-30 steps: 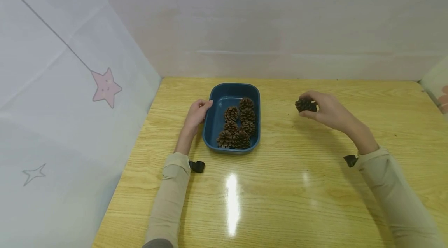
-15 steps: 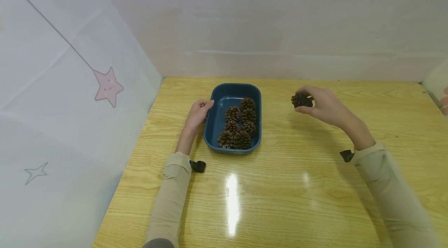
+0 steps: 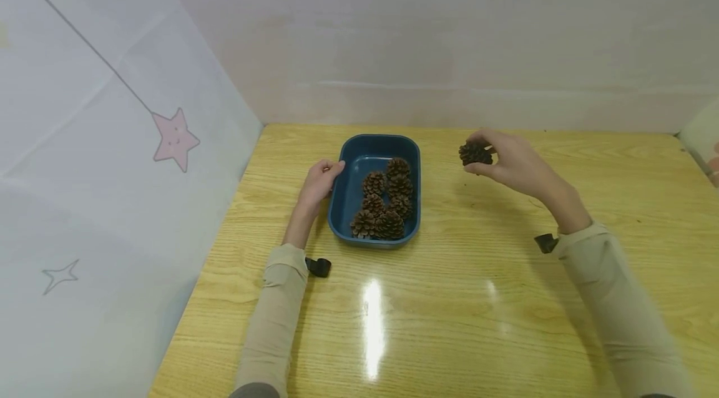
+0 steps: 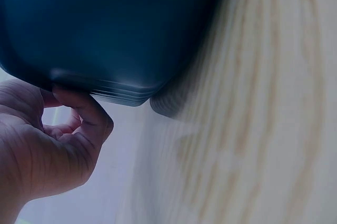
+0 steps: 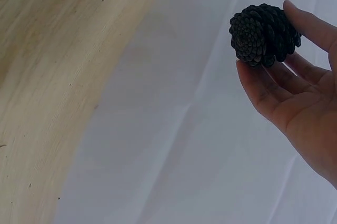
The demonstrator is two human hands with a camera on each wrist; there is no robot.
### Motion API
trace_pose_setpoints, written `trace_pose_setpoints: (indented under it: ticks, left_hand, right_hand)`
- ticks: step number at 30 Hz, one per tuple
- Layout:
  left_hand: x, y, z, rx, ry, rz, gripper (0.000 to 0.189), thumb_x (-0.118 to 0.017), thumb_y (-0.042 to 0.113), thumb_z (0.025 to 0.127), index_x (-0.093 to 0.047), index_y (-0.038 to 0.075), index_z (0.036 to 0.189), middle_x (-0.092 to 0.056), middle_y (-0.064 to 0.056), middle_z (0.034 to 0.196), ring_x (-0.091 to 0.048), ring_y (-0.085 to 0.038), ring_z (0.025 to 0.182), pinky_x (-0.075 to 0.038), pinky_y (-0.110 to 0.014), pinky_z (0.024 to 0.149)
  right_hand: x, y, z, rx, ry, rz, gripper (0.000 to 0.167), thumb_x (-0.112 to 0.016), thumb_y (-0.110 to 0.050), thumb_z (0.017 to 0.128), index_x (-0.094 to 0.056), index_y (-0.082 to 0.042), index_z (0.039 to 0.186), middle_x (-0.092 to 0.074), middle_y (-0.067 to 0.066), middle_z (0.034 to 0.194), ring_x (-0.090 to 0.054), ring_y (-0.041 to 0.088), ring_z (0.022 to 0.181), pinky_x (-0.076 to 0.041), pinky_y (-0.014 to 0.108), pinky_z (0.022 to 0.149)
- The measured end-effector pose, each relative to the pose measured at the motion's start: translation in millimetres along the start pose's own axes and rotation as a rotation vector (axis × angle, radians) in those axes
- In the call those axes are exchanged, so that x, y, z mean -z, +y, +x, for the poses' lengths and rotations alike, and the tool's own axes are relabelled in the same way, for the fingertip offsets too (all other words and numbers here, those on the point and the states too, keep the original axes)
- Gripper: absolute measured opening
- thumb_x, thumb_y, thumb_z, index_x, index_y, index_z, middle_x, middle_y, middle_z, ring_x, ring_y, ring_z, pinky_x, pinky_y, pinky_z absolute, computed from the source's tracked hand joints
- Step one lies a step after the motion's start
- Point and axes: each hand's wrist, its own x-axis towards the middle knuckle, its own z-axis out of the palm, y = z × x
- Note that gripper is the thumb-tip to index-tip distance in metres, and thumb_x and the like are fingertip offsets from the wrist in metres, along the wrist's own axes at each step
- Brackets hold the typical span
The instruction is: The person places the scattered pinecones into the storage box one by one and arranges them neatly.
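In the head view a deep blue rectangular tub (image 3: 352, 192) stands on the table, with several brown pine cones (image 3: 387, 223) along its right side and near end. My left hand (image 3: 317, 184) grips the tub's left rim, thumb on top. The left wrist view has that hand's bent fingers (image 4: 87, 113) against the tub's outer wall (image 4: 110, 29). To the right of the tub, my right hand (image 3: 517, 165) holds one pine cone (image 3: 475, 153) above the table. In the right wrist view, thumb and fingertips pinch this pine cone (image 5: 263, 35) from opposite sides.
The wooden table (image 3: 449, 310) meets a pale sheet wall (image 3: 427, 42) behind and a white sheet with a pink star (image 3: 176, 139) at the left. A black wrist camera (image 3: 319, 267) sits by the left cuff, another (image 3: 546, 243) by the right.
My right hand has carried its pine cone leftward and slightly away from me, nearer the tub. The left hand keeps its hold on the rim; the tub's contents look the same.
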Motion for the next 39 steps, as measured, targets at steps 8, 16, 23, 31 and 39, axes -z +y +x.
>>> trace_pose_setpoints:
  ticks: [8,16,23,31,39]
  left_hand:
    - [-1.0,-0.5,0.1,-0.011,0.001,-0.003,0.040,-0.062,0.037,0.105,-0.061,-0.002,0.115,-0.050,0.002,0.074,-0.044,-0.009,0.060,-0.037,-0.027,0.058]
    - [-1.6,-3.7,1.5,-0.032,0.019,0.001,0.031,-0.062,0.034,0.105,-0.060,0.004,0.105,-0.047,0.004,0.069,-0.041,-0.009,0.058,-0.037,-0.025,0.056]
    - [-1.8,-3.8,1.7,-0.030,0.018,-0.005,0.034,-0.062,0.035,0.105,-0.061,0.001,0.107,-0.047,0.003,0.071,-0.041,-0.009,0.059,-0.037,-0.025,0.057]
    - [-0.2,-0.1,3.3,0.011,-0.019,-0.009,0.042,-0.060,0.035,0.106,-0.060,-0.004,0.122,-0.051,0.001,0.078,-0.044,-0.009,0.061,-0.038,-0.026,0.057]
    - [-2.1,27.0,-18.6,0.028,-0.021,0.010,0.034,-0.057,0.023,0.108,-0.058,-0.010,0.117,-0.048,-0.001,0.071,-0.043,-0.012,0.059,-0.039,-0.027,0.058]
  right_hand:
    - [0,-5,5.8,0.008,0.013,0.009,0.048,-0.077,-0.018,0.096,-0.057,0.001,0.136,-0.063,0.021,0.127,-0.058,0.040,0.121,-0.048,0.059,0.094]
    - [-1,-11,11.5,0.004,0.020,0.027,0.049,-0.077,-0.017,0.096,-0.057,0.001,0.136,-0.064,0.022,0.127,-0.059,0.040,0.121,-0.049,0.059,0.093]
    - [-5,-16,20.4,0.030,0.038,0.050,0.050,-0.078,-0.017,0.095,-0.057,0.001,0.136,-0.064,0.020,0.127,-0.058,0.039,0.122,-0.048,0.058,0.095]
    - [-6,-25,30.7,0.054,0.032,0.068,0.049,-0.077,-0.019,0.097,-0.057,0.000,0.137,-0.064,0.020,0.127,-0.058,0.038,0.123,-0.047,0.058,0.096]
    - [-8,-34,42.7,0.081,0.021,0.032,0.050,-0.076,-0.019,0.097,-0.056,0.002,0.138,-0.062,0.021,0.133,-0.056,0.039,0.126,-0.046,0.056,0.100]
